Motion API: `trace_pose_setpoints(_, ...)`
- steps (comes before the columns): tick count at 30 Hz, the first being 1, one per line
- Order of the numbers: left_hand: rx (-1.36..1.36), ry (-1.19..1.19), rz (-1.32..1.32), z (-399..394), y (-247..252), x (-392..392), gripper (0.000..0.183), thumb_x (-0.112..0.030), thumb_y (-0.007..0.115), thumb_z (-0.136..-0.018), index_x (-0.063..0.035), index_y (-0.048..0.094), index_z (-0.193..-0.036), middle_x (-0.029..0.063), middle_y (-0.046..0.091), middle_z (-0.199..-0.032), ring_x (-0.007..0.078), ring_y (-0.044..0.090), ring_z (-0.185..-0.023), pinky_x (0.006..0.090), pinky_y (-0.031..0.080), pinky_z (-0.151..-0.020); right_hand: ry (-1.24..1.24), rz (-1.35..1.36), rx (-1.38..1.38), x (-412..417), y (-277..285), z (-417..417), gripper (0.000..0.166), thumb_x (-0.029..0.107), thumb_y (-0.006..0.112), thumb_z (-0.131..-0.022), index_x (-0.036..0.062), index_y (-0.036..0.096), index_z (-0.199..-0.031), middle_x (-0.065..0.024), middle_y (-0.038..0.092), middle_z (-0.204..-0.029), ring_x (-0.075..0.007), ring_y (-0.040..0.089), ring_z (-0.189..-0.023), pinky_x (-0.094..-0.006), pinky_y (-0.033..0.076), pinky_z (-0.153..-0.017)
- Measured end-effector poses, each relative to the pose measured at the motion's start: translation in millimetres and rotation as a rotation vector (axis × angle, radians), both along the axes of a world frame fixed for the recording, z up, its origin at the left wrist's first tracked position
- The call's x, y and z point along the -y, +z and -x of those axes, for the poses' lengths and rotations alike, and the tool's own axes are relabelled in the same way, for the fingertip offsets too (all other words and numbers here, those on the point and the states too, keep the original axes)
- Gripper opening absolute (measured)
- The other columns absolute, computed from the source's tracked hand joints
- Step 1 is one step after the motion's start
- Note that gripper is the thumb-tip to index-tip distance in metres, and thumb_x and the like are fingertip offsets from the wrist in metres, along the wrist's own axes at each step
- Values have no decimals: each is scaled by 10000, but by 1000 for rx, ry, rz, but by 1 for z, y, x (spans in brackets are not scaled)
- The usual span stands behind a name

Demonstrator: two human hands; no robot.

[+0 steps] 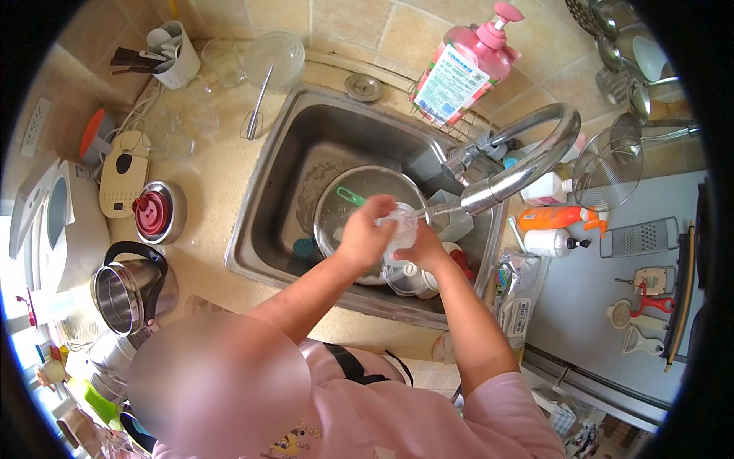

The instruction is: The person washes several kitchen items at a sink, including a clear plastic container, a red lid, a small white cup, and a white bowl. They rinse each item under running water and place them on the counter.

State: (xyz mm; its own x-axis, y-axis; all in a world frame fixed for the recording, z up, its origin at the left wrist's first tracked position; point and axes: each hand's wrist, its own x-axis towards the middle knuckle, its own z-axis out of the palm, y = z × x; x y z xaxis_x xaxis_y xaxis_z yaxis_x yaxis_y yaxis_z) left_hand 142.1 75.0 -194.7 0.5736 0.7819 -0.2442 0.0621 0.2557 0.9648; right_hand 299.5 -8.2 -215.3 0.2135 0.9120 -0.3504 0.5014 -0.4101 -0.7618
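Over the sink, a clear plastic cup-like container point(406, 226) sits between my two hands, under a stream of water from the faucet point(504, 178). My left hand point(367, 232) grips its left side, and my right hand point(423, 246) grips its right side. Below them a large round metal bowl point(328, 221) rests in the stainless steel sink point(287, 166). A green-handled utensil point(348, 195) lies in that bowl. Beneath my right hand is a clear lidded vessel point(404, 278), partly hidden. A translucent rectangular container point(453, 212) leans at the sink's right side.
A pink pump bottle point(459, 74) stands on a wire rack behind the sink. Left on the counter are a whisk point(258, 106), a glass bowl point(274, 60), a steel pot point(123, 292) and a kitchen scale point(123, 178). An orange bottle point(553, 218) and a box grater point(639, 238) are at right.
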Motion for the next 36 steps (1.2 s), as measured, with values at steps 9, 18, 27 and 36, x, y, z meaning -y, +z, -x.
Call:
trace_pose_setpoints(9,-23,337,323,35,-4,6,203,-39,550,-842,-42,541,-1045,22,599,-974,93,532,-868,216,407,-746,-330,408,-524,-11,-10,-4,451,357,703,-705,72,618,-1043,-93,616,-1100,-203,612,-944,-332,490,-798)
trace_pose_setpoints(18,-41,335,537,43,7,9,129,-150,559,-859,-127,544,-985,-21,632,-968,74,553,-866,231,380,-722,-578,504,-1089,-42,31,9,630,608,606,-719,193,540,-1188,-57,606,-1098,-249,592,-971,-485,503,-768)
trace_pose_setpoints(27,-46,345,622,51,10,12,135,-185,572,-851,-150,544,-978,-31,635,-968,86,548,-902,272,366,-777,-870,193,-1378,-47,31,19,582,538,587,-764,165,508,-1204,-104,577,-1144,-302,557,-1035,-534,456,-864)
trace_pose_setpoints(36,-35,327,667,48,6,16,139,-178,576,-844,-156,543,-976,-35,629,-964,92,549,-897,281,356,-768,-882,-37,-1105,-30,18,30,409,335,624,-820,62,546,-1115,-103,597,-1034,-256,577,-960,-398,495,-832)
